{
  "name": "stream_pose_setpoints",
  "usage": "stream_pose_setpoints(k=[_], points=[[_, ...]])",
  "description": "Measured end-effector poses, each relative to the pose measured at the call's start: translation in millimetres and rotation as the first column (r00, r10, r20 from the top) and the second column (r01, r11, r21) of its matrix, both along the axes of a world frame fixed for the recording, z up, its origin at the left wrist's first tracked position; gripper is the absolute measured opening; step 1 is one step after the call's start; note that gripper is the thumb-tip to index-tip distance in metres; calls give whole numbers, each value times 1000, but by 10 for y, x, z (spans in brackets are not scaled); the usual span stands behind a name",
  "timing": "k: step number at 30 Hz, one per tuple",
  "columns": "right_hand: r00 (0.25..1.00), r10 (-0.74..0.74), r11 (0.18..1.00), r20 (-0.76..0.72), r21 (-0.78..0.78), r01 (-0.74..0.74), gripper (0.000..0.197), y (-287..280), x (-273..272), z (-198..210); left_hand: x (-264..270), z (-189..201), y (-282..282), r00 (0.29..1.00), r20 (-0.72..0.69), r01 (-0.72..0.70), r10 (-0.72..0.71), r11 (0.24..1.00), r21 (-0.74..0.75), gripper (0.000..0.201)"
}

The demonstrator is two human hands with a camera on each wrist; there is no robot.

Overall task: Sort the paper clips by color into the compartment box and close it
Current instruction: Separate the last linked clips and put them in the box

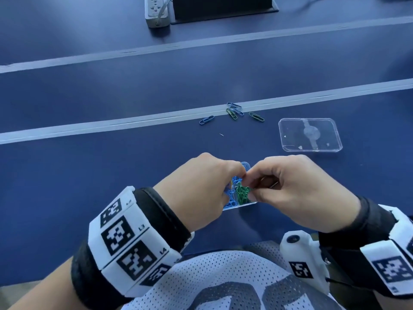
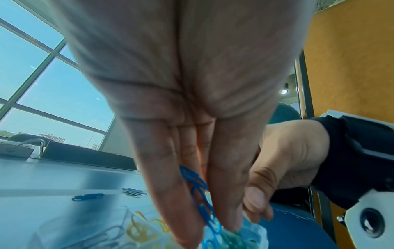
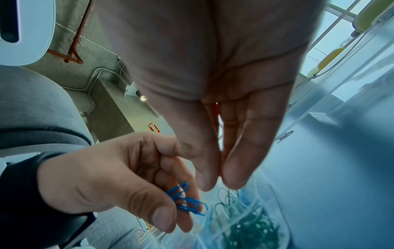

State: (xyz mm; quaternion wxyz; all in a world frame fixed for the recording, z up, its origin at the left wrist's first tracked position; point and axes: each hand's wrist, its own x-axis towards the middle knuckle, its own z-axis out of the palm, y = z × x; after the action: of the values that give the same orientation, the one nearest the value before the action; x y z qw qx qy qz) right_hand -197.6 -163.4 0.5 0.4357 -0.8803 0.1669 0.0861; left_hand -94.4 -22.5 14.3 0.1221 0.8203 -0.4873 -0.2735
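The clear plastic compartment box point(image 1: 244, 204) sat on the blue table point(image 1: 89, 171) at its near edge, mostly hidden beneath both hands; green clips point(image 1: 242, 194) filled one compartment and blue clips point(image 1: 230, 199) the one to its left; the left wrist view showed yellow clips point(image 2: 140, 230) in a further compartment, blurred. The left hand point(image 1: 201, 189) pinched a few linked blue wire clips point(image 3: 187, 198) between thumb and curled fingers over the box; the right hand point(image 1: 297, 191) had thumb and fingertips drawn together just above the green clips, and whether it held one I could not tell. Beyond the box six loose clips point(image 1: 232, 113) lay on a pale strip point(image 1: 111, 126), four blue and two green; right of them lay one flat transparent lid point(image 1: 309, 135) with rounded corners; far beyond the box stood a white power strip point(image 1: 156, 12).
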Motion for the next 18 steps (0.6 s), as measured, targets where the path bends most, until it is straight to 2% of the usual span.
stream_pose_setpoints(k=[12,18], points=[[999,37,999,-3,-29,-38,16,-5,-20,-48,-30,-70,26,998,-32,-52,50,997,-53,45],[1000,12,999,22,29,-13,16,-22,-37,-43,-47,-99,33,990,-96,-110,99,986,-122,46]])
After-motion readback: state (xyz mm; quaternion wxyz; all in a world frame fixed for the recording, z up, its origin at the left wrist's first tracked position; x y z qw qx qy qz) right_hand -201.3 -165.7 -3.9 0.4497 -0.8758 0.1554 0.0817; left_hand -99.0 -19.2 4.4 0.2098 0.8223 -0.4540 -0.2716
